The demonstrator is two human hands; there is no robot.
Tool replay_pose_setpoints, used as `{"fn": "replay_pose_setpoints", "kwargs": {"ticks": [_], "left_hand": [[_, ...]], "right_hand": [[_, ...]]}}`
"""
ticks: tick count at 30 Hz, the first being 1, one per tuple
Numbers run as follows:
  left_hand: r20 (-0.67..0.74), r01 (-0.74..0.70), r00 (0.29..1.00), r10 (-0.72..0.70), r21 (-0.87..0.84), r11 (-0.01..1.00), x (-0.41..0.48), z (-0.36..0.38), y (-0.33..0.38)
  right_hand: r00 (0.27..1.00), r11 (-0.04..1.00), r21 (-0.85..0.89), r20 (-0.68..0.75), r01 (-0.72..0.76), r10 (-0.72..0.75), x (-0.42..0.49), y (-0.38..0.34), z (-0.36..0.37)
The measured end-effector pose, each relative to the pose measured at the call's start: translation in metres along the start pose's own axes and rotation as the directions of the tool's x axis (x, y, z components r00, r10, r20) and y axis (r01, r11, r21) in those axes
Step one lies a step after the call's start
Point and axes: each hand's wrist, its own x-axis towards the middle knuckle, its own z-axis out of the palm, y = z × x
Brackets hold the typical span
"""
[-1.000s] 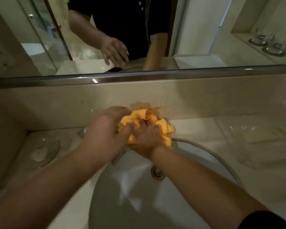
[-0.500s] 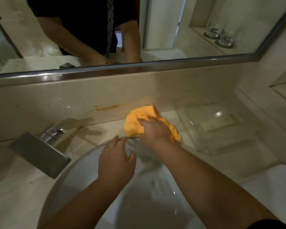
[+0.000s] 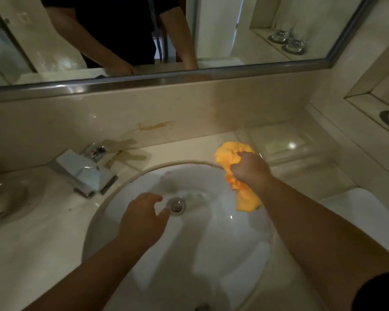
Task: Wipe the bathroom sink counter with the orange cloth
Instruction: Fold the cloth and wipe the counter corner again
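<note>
The right hand (image 3: 250, 169) is clamping its fingers on the bunched orange cloth (image 3: 231, 154) at the sink's (image 3: 144, 288) far-right rim, its tail hanging lengthwise toward the basin. Unwiped worktop (image 3: 305, 173) is lying just right of it, so this hand is nearer; the left hand (image 3: 144, 221) is hovering, fingers apart, over the basin.

Beside the white sink basin (image 3: 211, 243), an orange cloth (image 3: 231, 153) is showing bright and plain. The beige marbled counter (image 3: 32, 243) is lying around the basin, a rusty orange stain (image 3: 154, 126) is marking the beige backsplash (image 3: 211, 108) behind it, and a silver faucet (image 3: 85, 171) is gleaming left of it.
</note>
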Motion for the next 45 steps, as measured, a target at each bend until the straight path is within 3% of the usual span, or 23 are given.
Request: {"fn": "replay_pose_setpoints", "kwargs": {"ticks": [4, 9, 12, 15, 18, 21, 26, 28, 33, 36, 39, 41, 45], "left_hand": [[-0.001, 0.015, 1.000, -0.015, 0.029, 0.999, -0.025, -0.021, -0.030], [0.023, -0.106, 0.994, 0.106, 0.009, 0.994, -0.060, -0.036, -0.044], [-0.038, -0.297, 0.954, 0.296, -0.026, 0.955, -0.076, -0.045, -0.031], [-0.049, -0.424, 0.906, 0.421, -0.103, 0.900, -0.091, -0.046, -0.008], [0.081, -0.485, 0.855, 0.512, -0.219, 0.846, -0.108, -0.032, 0.015], [0.198, -0.581, 0.767, 0.610, -0.190, 0.792, -0.125, -0.018, 0.044], [0.367, -0.651, 0.654, 0.662, -0.174, 0.739, -0.137, -0.009, 0.085], [0.396, -0.649, 0.653, 0.646, -0.148, 0.747, -0.139, -0.004, 0.101], [0.289, -0.608, 0.727, 0.622, -0.149, 0.780, -0.137, 0.001, 0.148], [0.208, -0.639, 0.728, 0.653, -0.137, 0.757, -0.142, 0.002, 0.177], [0.088, -0.666, 0.741, 0.666, -0.034, 0.745, -0.144, 0.004, 0.194], [0.025, -0.637, 0.770, 0.637, -0.005, 0.771, -0.142, 0.002, 0.193], [0.029, -0.589, 0.794, 0.607, -0.208, 0.781, -0.149, -0.002, 0.178]], "right_hand": [[1.000, 0.983, 0.182, -0.005, -0.014, 0.015, -0.040, 0.007, -0.004], [0.987, 0.901, 0.408, -0.003, 0.148, -0.160, -0.118, 0.001, -0.034], [0.953, 0.911, 0.329, 0.084, 0.249, -0.291, -0.164, 0.003, -0.055], [0.943, 0.917, 0.293, 0.109, 0.271, -0.313, -0.202, 0.018, -0.077], [0.940, 0.922, 0.304, 0.166, 0.239, -0.299, -0.235, 0.040, -0.091], [0.907, 0.923, 0.291, 0.262, 0.251, -0.329, -0.259, 0.049, -0.099], [0.889, 0.926, 0.221, 0.282, 0.305, -0.361, -0.266, 0.066, -0.111], [0.886, 0.924, 0.233, 0.289, 0.303, -0.364, -0.264, 0.077, -0.116], [0.907, 0.950, 0.240, 0.321, 0.201, -0.273, -0.259, 0.113, -0.132], [0.938, 0.877, 0.424, 0.150, 0.225, -0.313, -0.263, 0.128, -0.115], [0.973, 0.857, 0.461, -0.097, 0.230, -0.209, -0.257, 0.134, -0.100], [0.962, 0.906, 0.328, -0.149, 0.268, -0.230, -0.253, 0.129, -0.106], [0.895, 0.923, -0.062, -0.225, 0.381, -0.385, -0.267, 0.125, -0.121]]}}
